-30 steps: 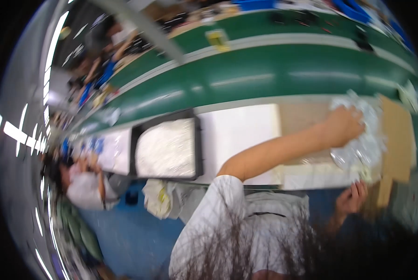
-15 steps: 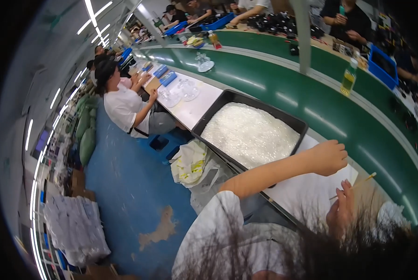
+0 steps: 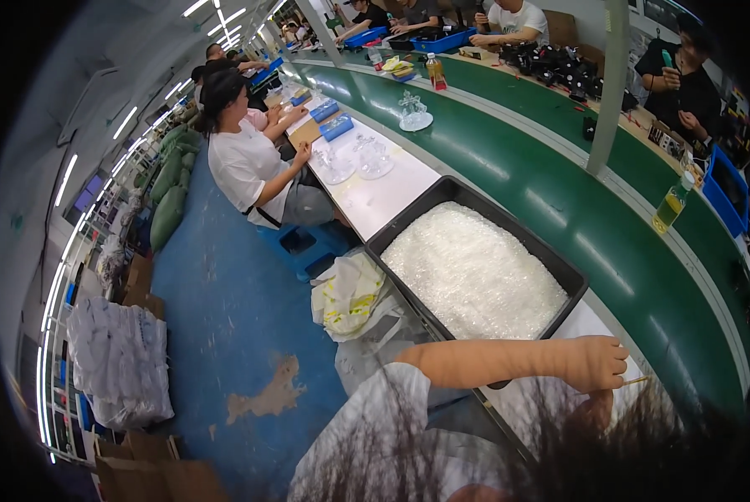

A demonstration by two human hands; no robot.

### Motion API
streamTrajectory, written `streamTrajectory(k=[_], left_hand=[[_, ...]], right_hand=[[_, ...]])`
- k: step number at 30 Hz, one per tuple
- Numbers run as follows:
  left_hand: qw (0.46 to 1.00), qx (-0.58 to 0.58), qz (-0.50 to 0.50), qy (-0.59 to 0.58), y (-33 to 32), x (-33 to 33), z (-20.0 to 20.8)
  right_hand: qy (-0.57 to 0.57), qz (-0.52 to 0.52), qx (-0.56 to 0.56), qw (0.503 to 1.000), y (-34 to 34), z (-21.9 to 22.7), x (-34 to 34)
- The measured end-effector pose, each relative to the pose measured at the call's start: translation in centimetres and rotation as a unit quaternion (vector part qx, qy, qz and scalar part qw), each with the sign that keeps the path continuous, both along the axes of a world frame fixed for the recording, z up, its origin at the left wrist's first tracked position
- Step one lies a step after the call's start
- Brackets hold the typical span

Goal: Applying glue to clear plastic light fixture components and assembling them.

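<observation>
My left hand reaches across the white worktop beyond the near right corner of a black tray. Its fingers are curled closed, and anything inside them is hidden. Small clear, shiny pieces are heaped in the black tray, just left of my forearm. My right hand shows only in part below the left one, its fingers covered by the left hand and blurred by hair. A thin yellowish stick pokes out beside my left fingertips; which hand holds it I cannot tell.
A green conveyor surface runs beyond the white worktop. A bottle of yellow liquid stands on its far side. Farther left, a co-worker sits near clear plastic parts. Plastic bags hang beside the tray.
The view has shifted, so the tray and worktop sit lower and farther right. My hands have come together; the left now covers most of the right, and less of the stick shows.
</observation>
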State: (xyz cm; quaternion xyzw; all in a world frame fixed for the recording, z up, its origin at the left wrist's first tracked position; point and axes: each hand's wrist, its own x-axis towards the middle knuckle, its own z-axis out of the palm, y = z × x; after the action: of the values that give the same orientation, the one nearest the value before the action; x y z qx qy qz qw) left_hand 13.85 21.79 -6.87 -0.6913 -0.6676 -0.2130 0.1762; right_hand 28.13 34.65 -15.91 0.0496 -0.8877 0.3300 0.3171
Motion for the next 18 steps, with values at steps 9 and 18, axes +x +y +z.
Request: streamTrajectory(k=[9, 18], left_hand=[[0.998, 0.049, -0.014, -0.034, 0.2, -0.6, -1.0], [0.999, -0.015, -0.012, -0.037, -0.2, -0.9, -1.3]], right_hand=[[0.016, 0.012, 0.009, 1.000, 0.0, 0.7, 0.4], [0.074, -0.011, 0.028, 0.997, 0.2, 1.5, 0.5]])
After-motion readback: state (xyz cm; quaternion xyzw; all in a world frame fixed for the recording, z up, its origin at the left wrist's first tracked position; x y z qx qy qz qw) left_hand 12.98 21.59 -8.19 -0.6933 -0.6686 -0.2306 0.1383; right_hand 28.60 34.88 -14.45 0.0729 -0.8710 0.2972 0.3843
